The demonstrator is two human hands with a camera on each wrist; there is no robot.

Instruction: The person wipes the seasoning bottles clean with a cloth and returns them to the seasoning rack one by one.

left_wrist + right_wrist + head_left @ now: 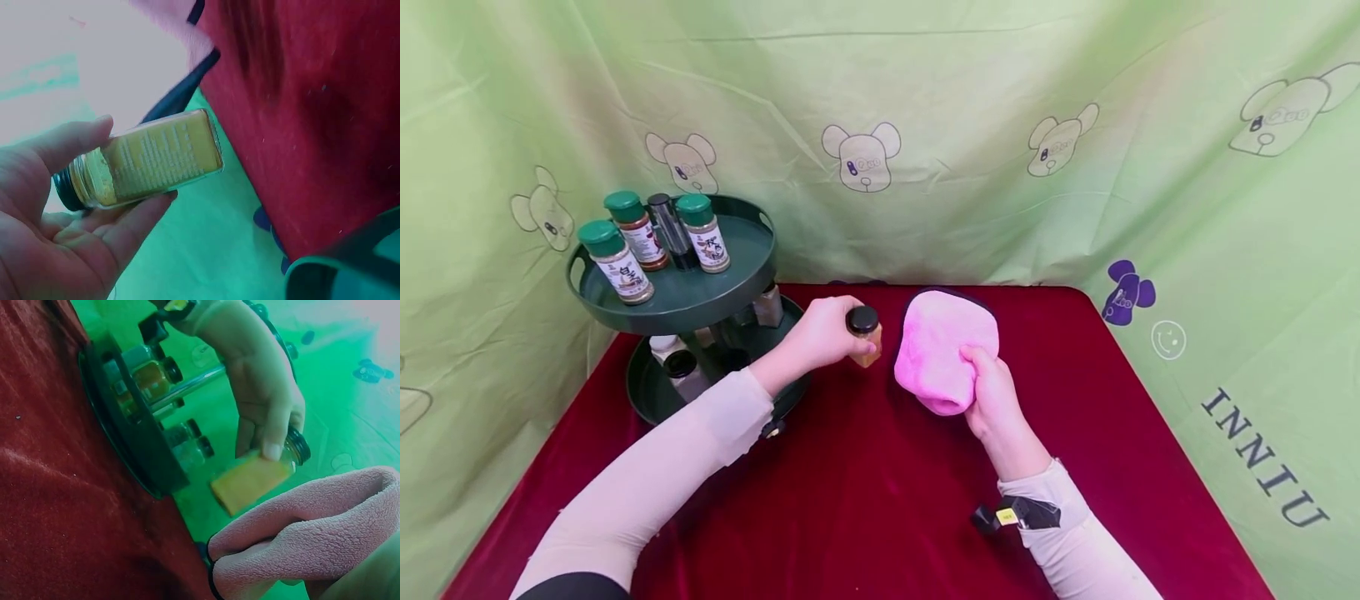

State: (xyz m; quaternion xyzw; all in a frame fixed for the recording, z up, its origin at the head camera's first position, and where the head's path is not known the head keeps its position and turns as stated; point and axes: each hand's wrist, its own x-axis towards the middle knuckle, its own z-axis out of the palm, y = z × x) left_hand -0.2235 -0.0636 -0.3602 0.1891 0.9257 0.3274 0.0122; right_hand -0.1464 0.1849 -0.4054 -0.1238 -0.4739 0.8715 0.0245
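My left hand [830, 332] grips a square clear spice jar [164, 155] near its black lid, thumb on one side and fingers on the other. Yellow-orange powder fills the jar, and faint print marks its side. In the head view the jar [867, 337] is upright, above the table and just left of the cloth. My right hand [994, 392] holds a folded pink cloth [936, 350] with dark edging, the thumb lying on top of it. The right wrist view shows the fleecy cloth [319, 531] close to the jar [253, 481] but apart from it.
A two-tier dark green rack [737, 287] stands at the left. Green-capped spice bottles [625, 271] and a dark cylinder [672, 233] are on its upper tier; several jars, including a black-lidded one [687, 377], occupy the lower. Red fabric [865, 500] covers the table; a green curtain [955, 225] hangs behind.
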